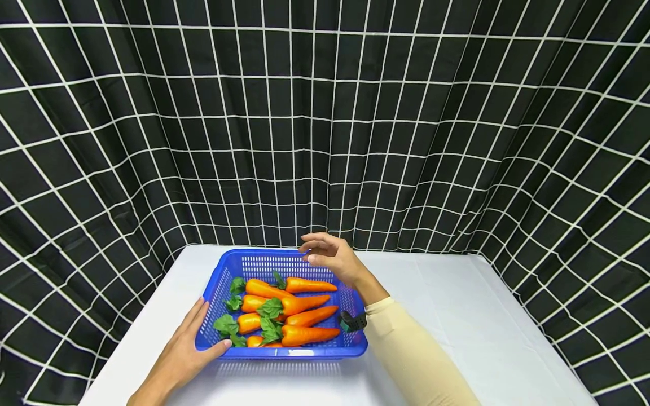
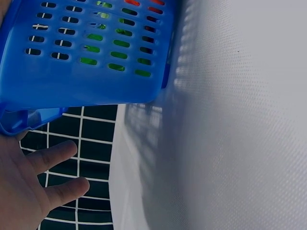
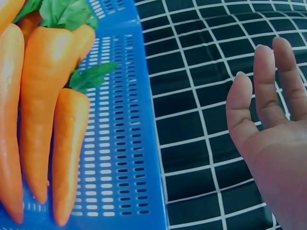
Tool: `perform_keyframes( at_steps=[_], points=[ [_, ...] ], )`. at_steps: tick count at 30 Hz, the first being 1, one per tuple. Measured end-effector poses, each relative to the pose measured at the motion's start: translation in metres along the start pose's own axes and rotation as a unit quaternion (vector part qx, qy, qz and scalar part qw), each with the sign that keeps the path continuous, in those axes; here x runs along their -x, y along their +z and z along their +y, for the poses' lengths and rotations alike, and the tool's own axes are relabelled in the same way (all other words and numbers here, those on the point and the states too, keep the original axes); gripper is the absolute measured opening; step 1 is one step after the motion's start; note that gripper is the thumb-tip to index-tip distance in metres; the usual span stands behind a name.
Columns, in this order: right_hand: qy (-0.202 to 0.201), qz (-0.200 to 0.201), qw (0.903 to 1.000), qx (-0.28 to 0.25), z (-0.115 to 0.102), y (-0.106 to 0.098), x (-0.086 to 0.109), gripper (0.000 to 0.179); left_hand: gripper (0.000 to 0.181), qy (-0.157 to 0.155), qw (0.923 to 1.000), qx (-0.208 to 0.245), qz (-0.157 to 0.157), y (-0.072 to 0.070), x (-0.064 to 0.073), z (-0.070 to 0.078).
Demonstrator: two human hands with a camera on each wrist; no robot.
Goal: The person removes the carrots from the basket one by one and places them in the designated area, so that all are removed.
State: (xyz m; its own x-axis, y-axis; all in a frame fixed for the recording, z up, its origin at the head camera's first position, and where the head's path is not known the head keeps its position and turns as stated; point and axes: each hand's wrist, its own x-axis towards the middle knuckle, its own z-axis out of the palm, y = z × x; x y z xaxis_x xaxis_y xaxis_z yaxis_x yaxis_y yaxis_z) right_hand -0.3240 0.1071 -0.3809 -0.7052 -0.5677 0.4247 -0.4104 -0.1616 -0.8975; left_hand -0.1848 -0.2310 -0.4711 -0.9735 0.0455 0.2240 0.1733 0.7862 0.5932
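A blue plastic basket point(image 1: 304, 353) with slotted walls holds several orange carrots point(image 1: 311, 335) with green leafy tops, lying in two columns. My left hand point(image 1: 180, 352) is at the basket's front left corner, thumb at the front rim and straight fingers along the left side. In the left wrist view, two fingers of that left hand point(image 2: 24, 187) are spread beside the basket's slotted wall point(image 2: 81, 86). Over the basket's back right part is my right hand point(image 1: 335, 259), fingers loosely bent and holding nothing. The right wrist view shows this hand point(image 3: 278, 120) apart from the carrots point(image 3: 69, 148).
The basket stands on a white-covered table point(image 1: 457, 327), toward its left side. A black curtain point(image 1: 386, 141) with a white grid surrounds the table at the back and both sides. A dark band with a device point(image 1: 354, 321) is on my right wrist.
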Motion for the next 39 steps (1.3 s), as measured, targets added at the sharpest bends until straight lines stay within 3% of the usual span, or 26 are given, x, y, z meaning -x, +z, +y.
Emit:
perform_keyframes(
  at_steps=[21,39],
  points=[
    [0.055,-0.025,0.9982,0.001,0.021,0.012,-0.009,0.042,0.1,0.01,0.9998,-0.005,0.015,0.002,0.001,-0.003],
    [0.086,-0.05,0.9946,-0.03,0.036,0.016,-0.013,0.042,0.101,0.0,0.9999,-0.011,0.004,-0.001,0.0,0.001]
  ],
)
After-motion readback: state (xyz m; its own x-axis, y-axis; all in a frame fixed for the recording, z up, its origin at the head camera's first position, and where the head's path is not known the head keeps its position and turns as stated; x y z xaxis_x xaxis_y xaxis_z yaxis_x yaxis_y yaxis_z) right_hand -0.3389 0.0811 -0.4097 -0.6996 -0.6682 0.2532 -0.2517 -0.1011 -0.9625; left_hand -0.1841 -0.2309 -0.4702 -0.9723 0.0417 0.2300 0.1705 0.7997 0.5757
